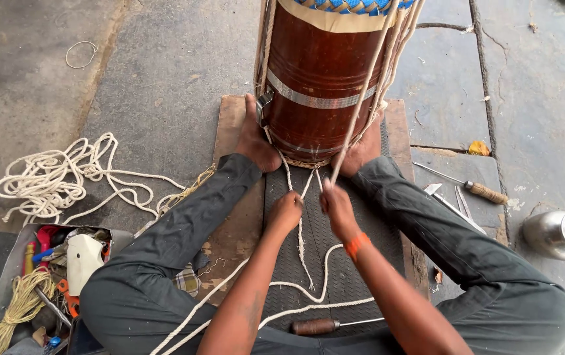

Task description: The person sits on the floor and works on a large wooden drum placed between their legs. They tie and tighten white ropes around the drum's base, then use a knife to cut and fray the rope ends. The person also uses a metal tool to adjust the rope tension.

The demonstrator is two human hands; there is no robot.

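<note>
Two hands low in the view, fists closed on white rope. Left hand [286, 213] with fingers clamped on a strand of the rope [300, 240] rising toward the drum's bottom edge. Right hand [337, 205], orange band at the wrist, with fingers clamped on a strand running steeply up toward one o'clock along the drum's side.

Straight ahead at twelve o'clock, a brown wooden drum [319, 79], barrel-shaped, lying with its long axis pointing away from the body, near end held between two bare feet. Metal band around its middle, blue braid at the far rim, pale cords laced lengthwise down its flank.

Loose rope trailing back from the hands toward six o'clock across a dark ribbed mat [335, 263] laid on a worn wooden board [230, 236]. Wooden-handled spike [325, 325] on the mat near six o'clock.

Floor of grey stone slabs [164, 72], cracked and dusty. Tangled heap of white rope [52, 174] at nine o'clock. Open metal box of tools [6, 276] at eight o'clock. Steel pot [562, 233] at three o'clock, with a wooden-handled tool [483, 192] between it and the board.
</note>
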